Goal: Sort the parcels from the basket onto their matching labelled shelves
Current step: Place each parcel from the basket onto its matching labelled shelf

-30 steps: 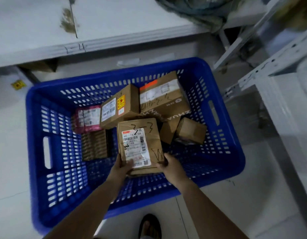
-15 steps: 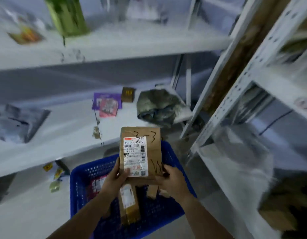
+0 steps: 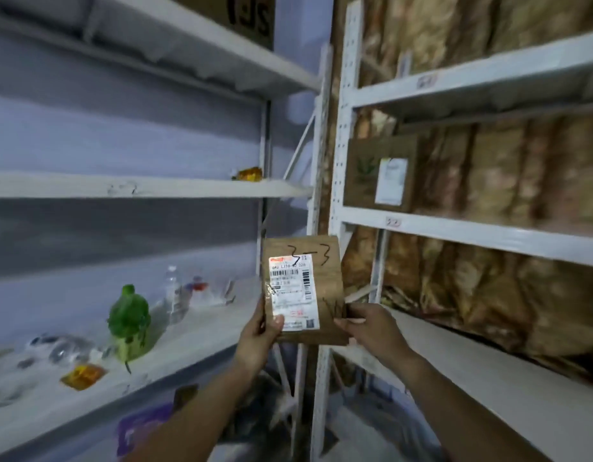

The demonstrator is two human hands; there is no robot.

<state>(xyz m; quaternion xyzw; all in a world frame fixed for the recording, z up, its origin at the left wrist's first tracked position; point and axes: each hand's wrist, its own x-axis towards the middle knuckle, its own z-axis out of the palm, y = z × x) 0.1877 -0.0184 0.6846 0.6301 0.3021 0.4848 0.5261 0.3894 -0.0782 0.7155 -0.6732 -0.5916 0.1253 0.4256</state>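
Brown cardboard parcel [image 3: 328, 288] is up in the air, upright, label side to camera, in front of the corner where two white metal shelf racks meet. White shipping label [image 3: 294, 291] covers its left half, and "3-3" is handwritten in black marker [image 3: 310, 255] across the top.

Left grip [image 3: 258, 338]: closed around the parcel's lower left edge, thumb on the front at the label's bottom corner, fingers behind it.
Right grip [image 3: 368, 328]: pinching the lower right edge, thumb on the front face, the other fingers out of sight behind.

Left rack [image 3: 195, 190]:
- lower shelf carries a green plastic bottle [image 3: 130, 320], a clear plastic bottle [image 3: 173, 291] and an orange packet [image 3: 83, 376]
- shelf above has a small amber-wrapped item [image 3: 246, 173] near its right end

Right rack [image 3: 472, 230]:
- a brown cardboard box with a white label [image 3: 380, 173] stands on the middle shelf against the left post
- small paper tags on the shelf edges [image 3: 393, 222], too blurred to read
- lowest shelf board runs just beside the right grip
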